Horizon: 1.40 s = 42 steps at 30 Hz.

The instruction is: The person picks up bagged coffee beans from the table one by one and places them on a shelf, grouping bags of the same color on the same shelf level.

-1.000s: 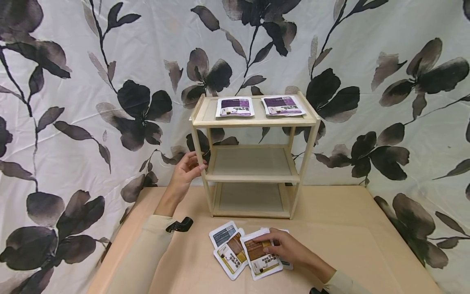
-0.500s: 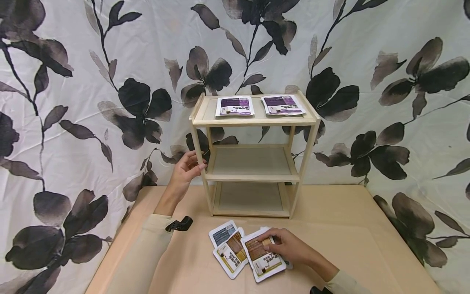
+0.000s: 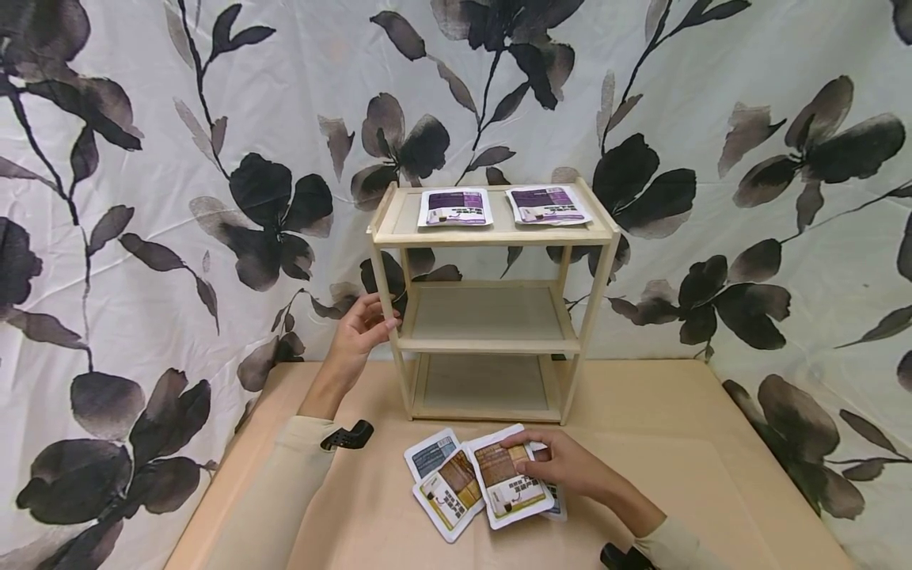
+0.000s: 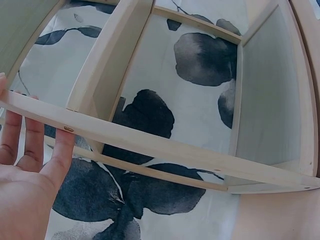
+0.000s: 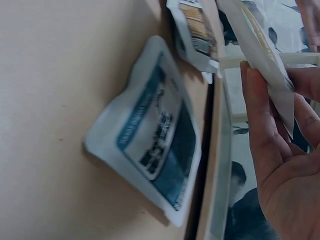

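My right hand (image 3: 573, 465) pinches a flat brown-and-yellow pouch (image 3: 507, 495) by its upper right edge, thumb on one face and fingers behind. In the right wrist view this pouch is tilted up, seen nearly edge-on, above a blue-and-white pouch (image 5: 160, 135) lying on the table. Left of it in the head view, a second brown-and-yellow pouch (image 3: 450, 497) partly covers another blue pouch (image 3: 430, 451). My left hand (image 3: 356, 332) grips the left front post (image 4: 125, 137) of a small wooden shelf (image 3: 492, 346) at middle-tier height, with fingers behind the post.
Two purple pouches (image 3: 456, 207) lie side by side on the shelf's top tier. The shelf stands at the back of the peach-coloured table (image 3: 655, 443), close to a floral curtain (image 3: 741, 158). My left sleeve (image 3: 271, 491) reaches across the table's left side.
The right hand has lifted the brown-and-yellow pouch slightly, tilting it up and uncovering more of the blue pouch beneath. My left hand keeps its hold on the post.
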Available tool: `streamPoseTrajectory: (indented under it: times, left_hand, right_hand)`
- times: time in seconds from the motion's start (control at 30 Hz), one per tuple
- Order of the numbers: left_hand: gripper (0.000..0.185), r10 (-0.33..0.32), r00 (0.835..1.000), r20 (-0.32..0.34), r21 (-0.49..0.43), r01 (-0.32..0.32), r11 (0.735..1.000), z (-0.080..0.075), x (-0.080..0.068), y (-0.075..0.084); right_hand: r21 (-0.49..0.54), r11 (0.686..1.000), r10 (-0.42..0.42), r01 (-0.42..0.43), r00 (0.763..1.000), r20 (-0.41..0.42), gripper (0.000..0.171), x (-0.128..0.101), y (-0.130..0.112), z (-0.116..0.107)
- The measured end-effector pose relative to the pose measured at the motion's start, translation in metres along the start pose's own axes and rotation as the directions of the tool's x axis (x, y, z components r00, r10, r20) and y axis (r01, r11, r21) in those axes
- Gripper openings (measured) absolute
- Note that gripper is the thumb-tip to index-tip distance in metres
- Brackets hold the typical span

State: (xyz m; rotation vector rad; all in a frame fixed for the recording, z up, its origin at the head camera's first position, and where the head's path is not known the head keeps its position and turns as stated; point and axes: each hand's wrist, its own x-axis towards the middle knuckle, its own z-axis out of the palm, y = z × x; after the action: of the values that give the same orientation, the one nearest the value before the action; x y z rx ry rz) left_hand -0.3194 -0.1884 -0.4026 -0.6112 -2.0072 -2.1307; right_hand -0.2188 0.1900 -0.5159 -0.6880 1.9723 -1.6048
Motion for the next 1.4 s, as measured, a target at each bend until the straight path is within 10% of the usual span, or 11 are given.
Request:
streamPoseTrajectory:
  times: [0.4, 1.4]
  left_hand:
    - [0.039, 0.005, 1.000, 0.005, -0.008, -0.005, 1.000, -0.002, -0.002, 0.002]
    - [0.038, 0.010, 1.000, 0.011, -0.028, -0.010, 1.000, 0.000, 0.000, 0.001]
  right_hand:
    - [0.060, 0.996, -0.058, 0.058, 0.998, -0.002, 0.044, 0.001, -0.032, -0.006]
    - [-0.104, 0.988, -0.143, 0.116, 0.938, -0.314, 0.052, 0.004, -0.110, -0.039]
